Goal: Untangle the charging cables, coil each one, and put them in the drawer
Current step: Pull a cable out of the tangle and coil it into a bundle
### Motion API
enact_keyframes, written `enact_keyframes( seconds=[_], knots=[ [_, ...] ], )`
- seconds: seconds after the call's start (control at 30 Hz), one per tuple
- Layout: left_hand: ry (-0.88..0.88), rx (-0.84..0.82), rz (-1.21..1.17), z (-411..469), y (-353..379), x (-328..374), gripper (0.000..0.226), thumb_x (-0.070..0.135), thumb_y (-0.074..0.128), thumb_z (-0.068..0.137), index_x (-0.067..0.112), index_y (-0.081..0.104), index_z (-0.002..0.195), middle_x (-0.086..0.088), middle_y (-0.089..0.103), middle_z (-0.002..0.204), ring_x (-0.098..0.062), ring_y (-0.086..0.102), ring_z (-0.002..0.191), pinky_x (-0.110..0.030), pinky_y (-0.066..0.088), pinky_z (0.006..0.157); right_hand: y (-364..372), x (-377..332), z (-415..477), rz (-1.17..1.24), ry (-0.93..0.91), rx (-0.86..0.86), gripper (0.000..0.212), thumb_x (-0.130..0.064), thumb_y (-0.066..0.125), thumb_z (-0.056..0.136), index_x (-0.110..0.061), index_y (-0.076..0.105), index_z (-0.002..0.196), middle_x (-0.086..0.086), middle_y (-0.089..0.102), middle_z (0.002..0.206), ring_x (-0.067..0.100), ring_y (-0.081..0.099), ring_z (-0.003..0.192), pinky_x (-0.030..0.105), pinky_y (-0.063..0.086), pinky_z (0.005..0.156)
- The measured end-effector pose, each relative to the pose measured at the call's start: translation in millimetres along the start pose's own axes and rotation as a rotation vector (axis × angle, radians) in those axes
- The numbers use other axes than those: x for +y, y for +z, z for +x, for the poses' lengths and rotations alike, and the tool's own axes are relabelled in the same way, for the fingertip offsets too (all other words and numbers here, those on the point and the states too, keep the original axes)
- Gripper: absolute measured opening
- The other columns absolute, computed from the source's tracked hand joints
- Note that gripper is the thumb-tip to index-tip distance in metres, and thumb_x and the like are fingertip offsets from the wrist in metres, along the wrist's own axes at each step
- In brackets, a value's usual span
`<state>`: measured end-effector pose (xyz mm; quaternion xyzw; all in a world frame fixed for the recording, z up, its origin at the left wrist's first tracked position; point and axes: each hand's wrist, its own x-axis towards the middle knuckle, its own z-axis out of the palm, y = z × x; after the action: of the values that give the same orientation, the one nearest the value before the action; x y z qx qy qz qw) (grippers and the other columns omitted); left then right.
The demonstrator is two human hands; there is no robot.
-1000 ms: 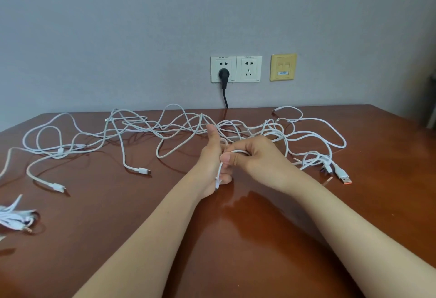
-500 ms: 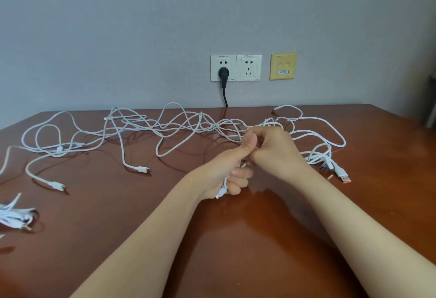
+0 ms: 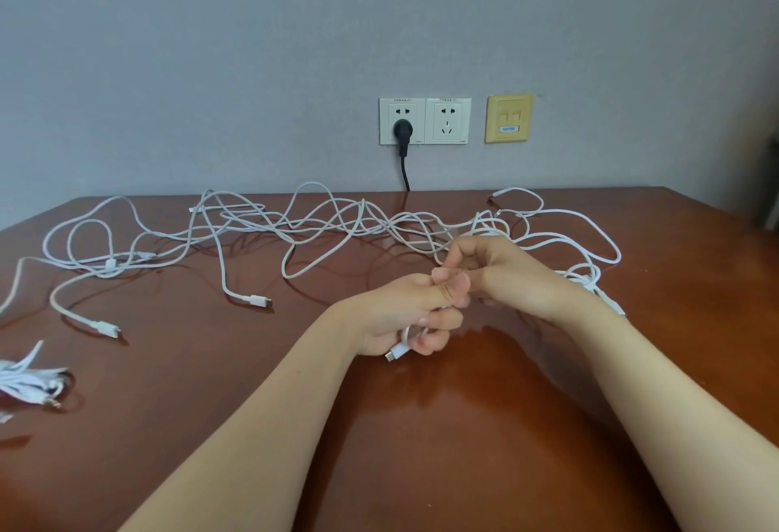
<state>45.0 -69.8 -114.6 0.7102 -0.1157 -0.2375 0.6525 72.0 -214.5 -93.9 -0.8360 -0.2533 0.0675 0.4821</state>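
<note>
Left hand (image 3: 392,312), right hand (image 3: 501,274) gripping thin white cable (image 3: 397,351), glossy wooden table (image 3: 421,439)

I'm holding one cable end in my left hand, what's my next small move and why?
Probably wind another turn with the right hand: the left hand grips just a short loop of cable, connector poking out below, while the rest lies in the tangle behind.

Bare table (image 3: 421,447) in front; tangled white cables (image 3: 320,228) across the back, cable bundle (image 3: 25,384) far left
</note>
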Motion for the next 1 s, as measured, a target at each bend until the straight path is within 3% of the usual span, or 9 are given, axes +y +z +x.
enact_keyframes(
  seconds=[0.07,0.2,0.3,0.37,0.47,0.57,0.77,1.0],
  knots=[
    [0.023,-0.043,-0.037,-5.9,1.6,4.2,0.033,0.046,0.042,0.087,0.015,0.038,0.075,0.01,0.026,0.042,0.0,0.021,0.029,-0.012,0.017,0.03,0.3,0.6,0.2,0.03,-0.001,0.012,0.02,-0.011,0.053,0.093,-0.013,0.055,0.073,-0.009,0.043,0.043,0.001,0.03,0.038,0.013,0.024,0.039],
    [0.074,0.157,-0.11,-1.3,-3.0,4.3,0.038,0.042,0.031,0.099,0.015,0.038,0.073,0.008,0.024,0.041,-0.001,0.016,0.028,-0.012,0.013,0.029,-1.3,1.0,1.5,0.057,-0.019,0.078,0.034,-0.027,0.039,0.1,-0.004,0.057,0.082,-0.002,0.04,0.045,0.003,0.032,0.037,0.013,0.029,0.041],
    [0.154,0.336,-0.212,2.2,-6.2,4.5,0.039,0.039,0.028,0.102,0.015,0.038,0.073,0.007,0.025,0.038,-0.003,0.015,0.027,-0.011,0.012,0.029,4.3,7.0,5.1,-0.164,-0.046,0.122,0.028,-0.027,0.047,0.097,-0.017,0.06,0.074,-0.004,0.047,0.049,0.011,0.042,0.051,0.027,0.038,0.06],
    [0.182,0.459,-0.261,4.6,-10.5,3.6,0.039,0.038,0.028,0.102,0.014,0.038,0.073,0.007,0.025,0.037,-0.004,0.016,0.027,-0.011,0.012,0.03,8.0,7.7,5.9,-0.308,-0.023,0.141,0.024,-0.027,0.049,0.095,-0.026,0.056,0.072,-0.004,0.051,0.059,0.015,0.047,0.061,0.029,0.038,0.065],
    [0.201,0.599,-0.315,6.7,-15.9,1.6,0.039,0.038,0.029,0.102,0.015,0.038,0.072,0.006,0.024,0.038,-0.005,0.016,0.027,-0.011,0.012,0.031,13.8,-0.7,0.8,-0.641,-0.005,0.196,0.016,-0.035,0.045,0.094,-0.03,0.053,0.081,-0.004,0.06,0.085,0.021,0.053,0.088,0.027,0.034,0.07],
    [0.219,0.65,-0.299,8.5,-17.7,-0.8,0.039,0.037,0.029,0.102,0.014,0.039,0.072,0.007,0.025,0.036,-0.005,0.017,0.027,-0.011,0.013,0.032,25.5,-5.3,-3.7,-0.727,-0.064,0.273,0.018,-0.035,0.041,0.095,-0.026,0.056,0.089,0.002,0.065,0.097,0.027,0.055,0.1,0.031,0.035,0.073],
    [0.231,0.729,-0.234,10.2,-20.9,-3.4,0.038,0.035,0.033,0.102,0.013,0.044,0.073,0.006,0.027,0.035,-0.006,0.02,0.028,-0.014,0.015,0.034,48.6,-2.9,-2.8,-0.65,-0.111,0.31,0.023,-0.035,0.038,0.096,-0.022,0.057,0.096,0.009,0.066,0.097,0.034,0.057,0.098,0.035,0.04,0.076],
    [0.255,0.789,-0.177,14.3,-19.5,-5.9,0.038,0.034,0.032,0.102,0.014,0.049,0.075,0.006,0.029,0.034,-0.007,0.022,0.028,-0.012,0.018,0.035,47.5,-1.2,-3.9,-0.623,-0.138,0.259,0.023,-0.034,0.039,0.096,-0.021,0.057,0.09,0.008,0.065,0.09,0.034,0.056,0.094,0.035,0.037,0.071]
  ],
)
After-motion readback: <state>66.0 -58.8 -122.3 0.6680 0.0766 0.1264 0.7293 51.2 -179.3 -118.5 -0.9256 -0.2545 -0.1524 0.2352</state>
